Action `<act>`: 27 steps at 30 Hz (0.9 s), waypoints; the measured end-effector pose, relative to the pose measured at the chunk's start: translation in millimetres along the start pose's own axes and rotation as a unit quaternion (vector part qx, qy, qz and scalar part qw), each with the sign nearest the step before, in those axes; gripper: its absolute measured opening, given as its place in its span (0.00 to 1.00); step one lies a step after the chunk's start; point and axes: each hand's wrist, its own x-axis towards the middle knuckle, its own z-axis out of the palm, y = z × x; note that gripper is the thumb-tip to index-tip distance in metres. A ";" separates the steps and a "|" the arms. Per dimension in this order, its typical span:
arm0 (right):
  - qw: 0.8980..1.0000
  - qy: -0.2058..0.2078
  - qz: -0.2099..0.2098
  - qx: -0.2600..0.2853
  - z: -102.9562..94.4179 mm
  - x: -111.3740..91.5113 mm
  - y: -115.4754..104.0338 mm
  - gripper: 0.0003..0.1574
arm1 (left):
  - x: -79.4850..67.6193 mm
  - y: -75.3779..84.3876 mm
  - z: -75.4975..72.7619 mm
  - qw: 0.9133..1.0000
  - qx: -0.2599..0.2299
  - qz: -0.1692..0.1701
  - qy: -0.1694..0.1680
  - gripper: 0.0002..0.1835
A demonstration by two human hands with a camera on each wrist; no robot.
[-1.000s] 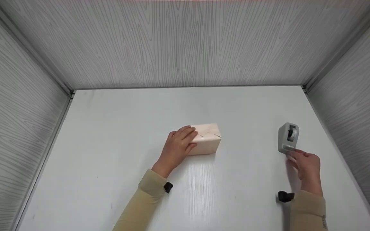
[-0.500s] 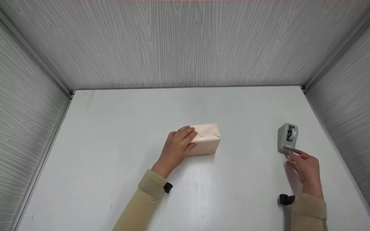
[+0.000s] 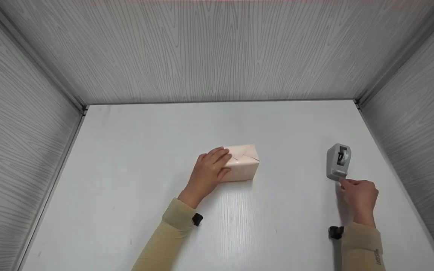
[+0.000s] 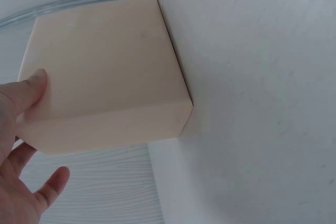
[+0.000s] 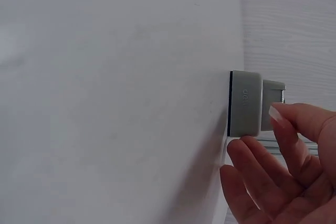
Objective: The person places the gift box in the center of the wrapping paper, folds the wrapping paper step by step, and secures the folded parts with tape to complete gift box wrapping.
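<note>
A box (image 3: 241, 171) wrapped in pale cream-pink paper lies mid-table, folded flap lines showing on its top. My left hand (image 3: 206, 174) grips its left end, fingers over the top and thumb against the near side. In the left wrist view the thumb presses a broad plain face of the box (image 4: 105, 61). To the right stands a small grey tape dispenser (image 3: 333, 162) with a roll of clear tape (image 3: 345, 155). My right hand (image 3: 361, 195) pinches the tape's end between thumb and forefinger, right at the cutter of the dispenser (image 5: 247, 106); the fingers hide most of the strip.
The white table (image 3: 134, 158) is bounded by grey wood-grain panels at the back (image 3: 217, 52), left (image 3: 21, 113) and right (image 3: 420, 94). A black wrist camera sits at each cuff. The dispenser stands near the table's right edge.
My right hand has turned at the wrist and its fingertips have come down at the dispenser's front; the short clear strip seen there before is now hardly visible. Left hand and box stay put.
</note>
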 end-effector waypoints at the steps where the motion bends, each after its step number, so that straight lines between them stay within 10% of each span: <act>1: 1.000 0.004 -0.006 -0.010 0.2 0.5 -1.0 0.29 | 0.2 0.2 0.1 1.000 0.001 -0.001 -0.001 0.21; 16: 0.998 0.013 0.032 -0.046 -5.4 1.3 -4.1 0.23 | 2.4 1.4 -0.9 1.000 0.006 -0.001 -0.008 0.21; 27: 0.996 -0.087 -0.027 0.008 9.3 -29.4 -34.6 0.41 | 0.9 1.1 0.2 1.000 0.002 -0.001 0.000 0.21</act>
